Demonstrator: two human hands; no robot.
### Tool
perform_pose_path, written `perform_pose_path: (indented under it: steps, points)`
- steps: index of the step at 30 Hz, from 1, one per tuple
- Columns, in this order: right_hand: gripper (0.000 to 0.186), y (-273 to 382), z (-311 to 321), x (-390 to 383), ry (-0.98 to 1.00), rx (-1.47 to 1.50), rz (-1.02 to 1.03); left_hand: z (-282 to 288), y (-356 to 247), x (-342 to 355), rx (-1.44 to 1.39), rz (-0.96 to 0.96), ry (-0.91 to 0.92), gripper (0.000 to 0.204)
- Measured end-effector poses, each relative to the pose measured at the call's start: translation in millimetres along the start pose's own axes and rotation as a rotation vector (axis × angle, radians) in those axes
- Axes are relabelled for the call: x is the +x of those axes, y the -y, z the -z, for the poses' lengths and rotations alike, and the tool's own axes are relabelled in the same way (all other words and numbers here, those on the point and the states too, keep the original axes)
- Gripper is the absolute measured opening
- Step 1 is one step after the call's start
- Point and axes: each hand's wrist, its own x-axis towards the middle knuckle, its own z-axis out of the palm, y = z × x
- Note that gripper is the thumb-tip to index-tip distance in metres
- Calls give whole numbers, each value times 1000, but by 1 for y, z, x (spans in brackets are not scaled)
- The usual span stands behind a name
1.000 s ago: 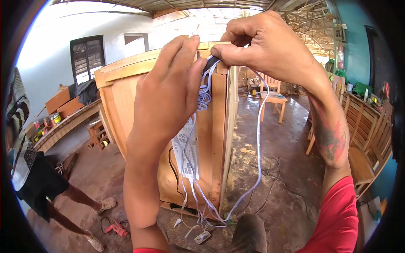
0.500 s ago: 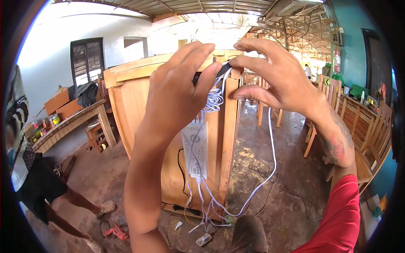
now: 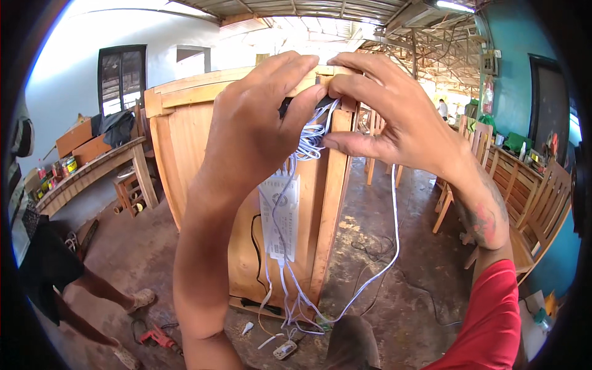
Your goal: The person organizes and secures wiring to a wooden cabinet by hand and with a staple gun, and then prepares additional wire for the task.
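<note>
My left hand (image 3: 262, 111) is raised at the top of a wooden cabinet (image 3: 191, 145), its thumb and fingers closed on a black strip (image 3: 322, 103). From the other side my right hand (image 3: 394, 117) curves round with its index fingertip at the same strip. Its thumb lies against a looped bundle of white cable (image 3: 310, 143) hanging just below. Where the strip runs behind my fingers is hidden. Under the bundle, a long flat white box (image 3: 285, 216) with print on it is against the cabinet, cables leaving both ends.
A white cable (image 3: 394, 234) droops to the floor on the right. Below lie a small socket block (image 3: 285, 350), a white plug (image 3: 248, 327) and a red power drill (image 3: 159, 338). A person stands at left by a bench (image 3: 92, 172). Wooden chairs (image 3: 542, 213) stand at right.
My right thumb has moved inward to the cable bundle, and the right fingers have come closer to the left hand. The view has shifted slightly, moving the cabinet a little left.
</note>
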Motion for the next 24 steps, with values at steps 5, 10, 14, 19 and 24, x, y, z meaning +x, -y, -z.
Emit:
perform_pose_path:
  steps: [5,10,14,19,24]
  points:
    - [49,-4,-11,6,-27,84,-2,0,-4,-1,12,8,1,31]
    - [47,0,-13,8,1,110,-88,-1,-4,-2,38,-15,-16,32]
    - [46,1,-22,-8,-133,108,-76,6,-1,-4,42,0,40,39]
    - [48,5,-23,-4,-128,98,-60,16,4,-6,61,-25,145,47]
    - [43,11,-24,3,-139,21,-54,8,4,-7,61,-45,66,51]
